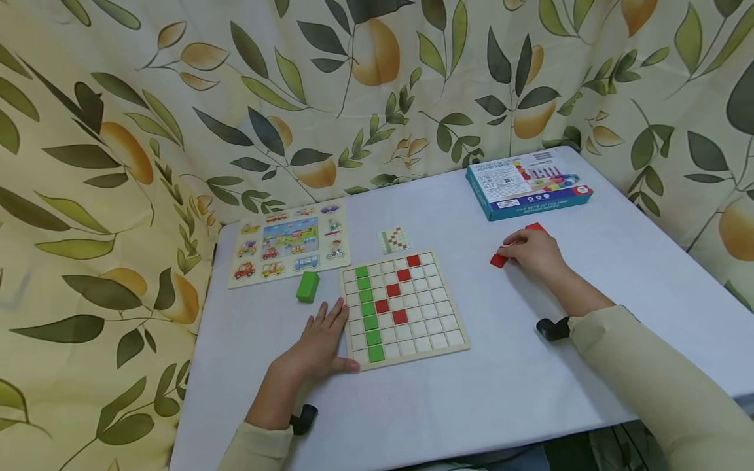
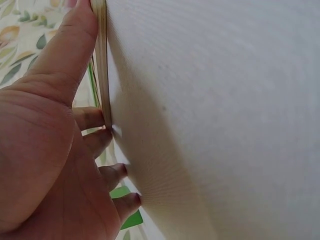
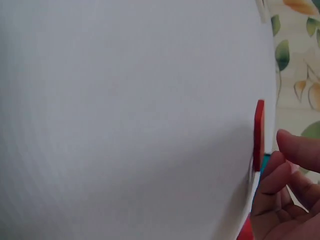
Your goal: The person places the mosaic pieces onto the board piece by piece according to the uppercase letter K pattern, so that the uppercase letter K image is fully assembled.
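A wooden grid board point(image 1: 438, 304) lies mid-table, with a column of green tiles point(image 1: 368, 307) and several red tiles point(image 1: 393, 290) among white squares. My left hand point(image 1: 315, 340) rests along its left side, fingers spread and thumb at the near corner. In the left wrist view the thumb presses along the board's edge point(image 2: 102, 75). Off to the right, my right hand point(image 1: 533, 254) has thumb and fingertips together at a red tile point(image 1: 497, 261). The right wrist view shows that red tile point(image 3: 258, 135) edge-on by the fingertips. Another red piece point(image 1: 536, 227) peeks out behind the hand.
A green block point(image 1: 307, 287) stands left of the board. Behind it lies a picture puzzle board point(image 1: 235, 280). A small pattern card point(image 1: 393, 240) sits just beyond the grid, and a teal box point(image 1: 530, 183) lies at the back right. Patterned curtains point(image 1: 353, 98) border the table.
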`<state>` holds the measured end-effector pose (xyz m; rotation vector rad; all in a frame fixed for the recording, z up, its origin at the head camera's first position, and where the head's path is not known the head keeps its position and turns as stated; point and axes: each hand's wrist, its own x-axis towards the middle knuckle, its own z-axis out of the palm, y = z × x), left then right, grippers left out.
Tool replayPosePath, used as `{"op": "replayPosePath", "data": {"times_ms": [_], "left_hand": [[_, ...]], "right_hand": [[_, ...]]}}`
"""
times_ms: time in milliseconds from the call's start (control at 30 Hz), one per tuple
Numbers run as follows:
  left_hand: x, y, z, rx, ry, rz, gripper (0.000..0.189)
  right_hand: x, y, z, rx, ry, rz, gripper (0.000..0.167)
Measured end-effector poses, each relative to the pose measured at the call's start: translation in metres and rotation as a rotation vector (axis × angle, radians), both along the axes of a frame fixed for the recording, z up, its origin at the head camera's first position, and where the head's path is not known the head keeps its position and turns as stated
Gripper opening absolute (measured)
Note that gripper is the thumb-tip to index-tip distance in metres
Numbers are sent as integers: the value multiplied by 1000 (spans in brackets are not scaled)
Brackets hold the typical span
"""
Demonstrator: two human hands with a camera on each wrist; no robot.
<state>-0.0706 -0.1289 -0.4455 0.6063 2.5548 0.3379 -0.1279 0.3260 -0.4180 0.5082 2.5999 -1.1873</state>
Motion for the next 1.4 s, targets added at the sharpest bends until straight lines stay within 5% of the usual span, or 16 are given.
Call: {"op": "replayPosePath", "data": {"times_ms": [700, 1400], "left_hand": [[-1, -1, 2, 13, 8, -1, 123], [0, -2, -2, 5, 14, -8, 123]], "right_hand": [[-5, 3, -2, 77, 19, 34, 38], [13, -38, 5, -66, 9, 68, 42]]}}
